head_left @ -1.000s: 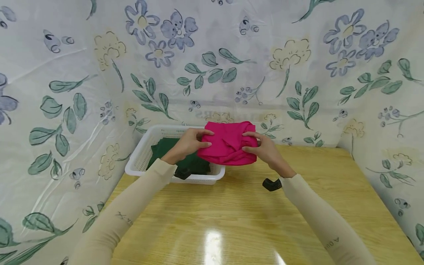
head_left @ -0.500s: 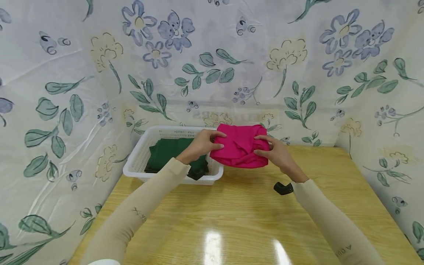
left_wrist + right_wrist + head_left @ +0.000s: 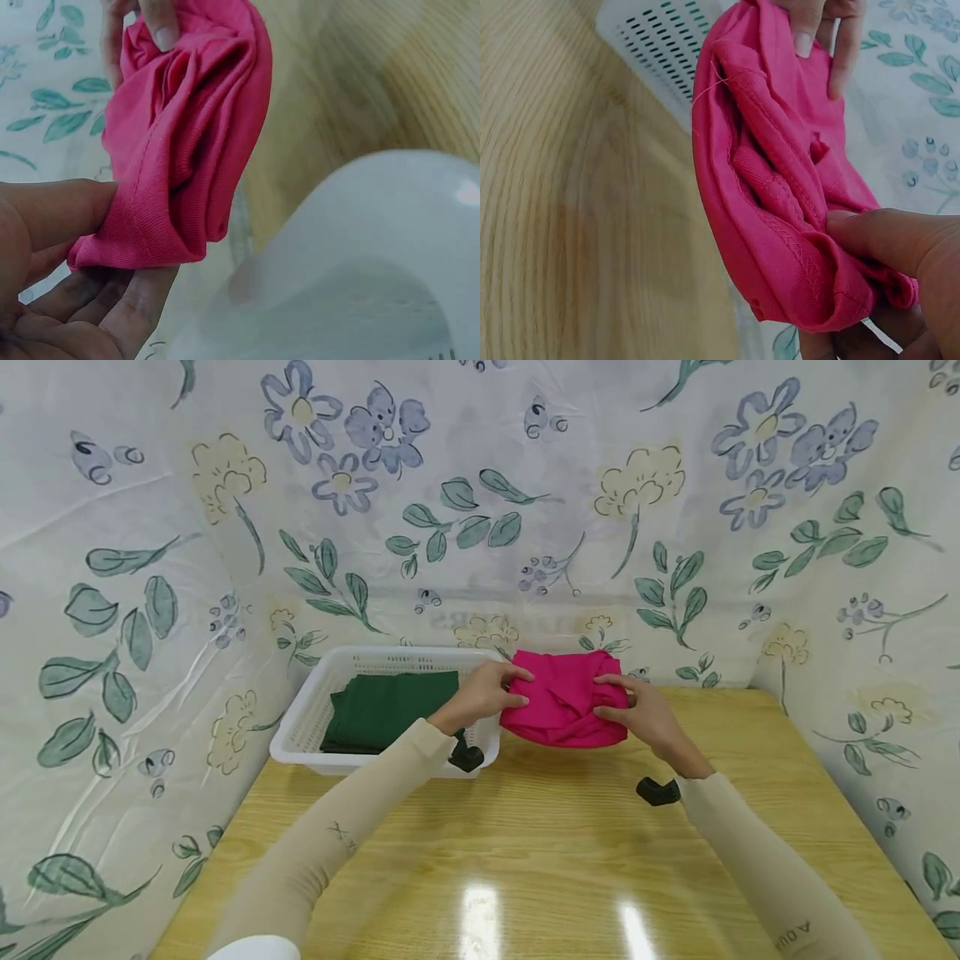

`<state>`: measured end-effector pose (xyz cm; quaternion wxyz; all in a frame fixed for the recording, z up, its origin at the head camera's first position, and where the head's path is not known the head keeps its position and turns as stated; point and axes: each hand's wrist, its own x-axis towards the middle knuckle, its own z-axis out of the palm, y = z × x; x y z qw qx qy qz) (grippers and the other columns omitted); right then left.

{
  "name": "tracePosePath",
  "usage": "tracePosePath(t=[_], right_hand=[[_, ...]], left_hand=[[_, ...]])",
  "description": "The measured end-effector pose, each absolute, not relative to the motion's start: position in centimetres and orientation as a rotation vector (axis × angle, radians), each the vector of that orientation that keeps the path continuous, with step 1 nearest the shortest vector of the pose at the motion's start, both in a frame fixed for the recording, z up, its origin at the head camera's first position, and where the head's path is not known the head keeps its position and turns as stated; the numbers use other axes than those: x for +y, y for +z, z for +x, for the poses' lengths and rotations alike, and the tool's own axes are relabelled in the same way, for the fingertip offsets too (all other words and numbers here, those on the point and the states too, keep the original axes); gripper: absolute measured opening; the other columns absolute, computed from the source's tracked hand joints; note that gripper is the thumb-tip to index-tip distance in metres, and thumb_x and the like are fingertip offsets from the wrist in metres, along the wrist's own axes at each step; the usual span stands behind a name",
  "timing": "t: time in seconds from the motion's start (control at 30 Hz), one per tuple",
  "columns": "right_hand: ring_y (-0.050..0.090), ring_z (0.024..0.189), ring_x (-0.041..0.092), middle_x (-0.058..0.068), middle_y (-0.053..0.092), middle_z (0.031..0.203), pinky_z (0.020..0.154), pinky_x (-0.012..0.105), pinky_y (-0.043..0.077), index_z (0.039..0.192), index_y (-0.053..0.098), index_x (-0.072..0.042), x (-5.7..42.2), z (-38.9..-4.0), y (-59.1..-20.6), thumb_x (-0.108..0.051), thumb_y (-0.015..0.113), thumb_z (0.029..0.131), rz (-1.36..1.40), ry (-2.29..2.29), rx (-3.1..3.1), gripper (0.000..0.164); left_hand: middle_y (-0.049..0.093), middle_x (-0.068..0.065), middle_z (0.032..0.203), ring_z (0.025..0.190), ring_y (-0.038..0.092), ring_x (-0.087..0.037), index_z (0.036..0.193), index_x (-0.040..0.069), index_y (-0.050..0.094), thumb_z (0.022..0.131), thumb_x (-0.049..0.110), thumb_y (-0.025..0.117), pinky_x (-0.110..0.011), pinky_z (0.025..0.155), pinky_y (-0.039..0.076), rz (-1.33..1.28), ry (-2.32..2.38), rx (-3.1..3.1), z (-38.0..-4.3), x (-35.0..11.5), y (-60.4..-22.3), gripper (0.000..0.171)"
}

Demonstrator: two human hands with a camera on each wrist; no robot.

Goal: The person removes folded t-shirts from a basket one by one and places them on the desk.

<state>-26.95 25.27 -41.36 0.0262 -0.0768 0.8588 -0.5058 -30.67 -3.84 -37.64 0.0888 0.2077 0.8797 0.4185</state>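
A folded bright pink garment [image 3: 566,697] is held up over the wooden table, just right of the white basket. My left hand [image 3: 483,693] pinches its left side, thumb on one face and fingers on the other. At the opposite side my right hand [image 3: 648,714] grips it the same way. Both wrist views show stitched seams and several loose folded layers along the garment's edge; in the right wrist view the thumb [image 3: 877,236] presses the cloth near its end. Folded dark green cloth [image 3: 390,706] lies in the basket, partly covered by my left arm in the head view.
The white perforated basket [image 3: 303,760] stands at the back left of the wooden table [image 3: 540,843]. Floral sheeting [image 3: 570,485] hangs behind and along both sides. Black wrist mounts [image 3: 657,792] sit under the beige sleeves.
Both hands have carried the pink garment rightward and slightly down, from in front of the basket's right part to beside it. More of the green cloth shows now.
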Motion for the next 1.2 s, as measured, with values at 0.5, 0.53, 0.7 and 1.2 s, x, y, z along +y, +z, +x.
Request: tracePosePath(t=[0.5,0.53,0.7,1.2], right_hand=[[0.055,0.071,0.014,0.016,0.061,0.122,0.062,0.025,0.044,0.146,0.058,-0.015,27.6,-27.8,-43.9,-0.018,0.076,0.095,-0.192,-1.527,2.675,0.054],[0.053,0.069,0.014,0.012,0.063,0.110,0.062,0.026,0.043,0.146,0.059,-0.016,27.7,-28.0,-44.1,-0.018,0.077,0.095,-0.182,-1.529,2.669,0.054],[0.054,0.069,0.016,0.003,0.060,0.084,0.060,0.026,0.043,0.145,0.060,-0.017,27.9,-28.6,-45.2,-0.018,0.078,0.094,-0.142,-1.521,2.660,0.054],[0.054,0.094,0.025,0.020,0.056,0.131,0.064,0.025,0.045,0.145,0.061,-0.016,27.0,-30.1,-47.5,-0.017,0.078,0.094,-0.043,-1.424,2.654,0.053]], left_hand=[[0.065,-0.013,0.113,0.097,0.053,-0.022,0.131,0.001,0.069,0.092,0.003,0.075,-0.025,0.076,0.049,0.687,1.116,2.614,-31.4,-0.3,-39.2,0.039],[0.065,-0.013,0.116,0.099,0.053,-0.023,0.131,0.001,0.069,0.092,0.002,0.075,-0.026,0.078,0.050,0.683,1.096,2.620,-31.5,-0.1,-39.3,0.039],[0.065,-0.016,0.131,0.116,0.058,-0.026,0.130,-0.001,0.070,0.091,-0.001,0.074,-0.027,0.085,0.052,0.668,0.999,2.655,-31.9,0.7,-39.6,0.039],[0.071,-0.016,0.124,0.098,0.054,-0.017,0.119,-0.006,0.074,0.081,-0.009,0.076,-0.023,0.080,0.050,0.653,0.815,2.734,-33.6,1.8,-41.2,0.038]])
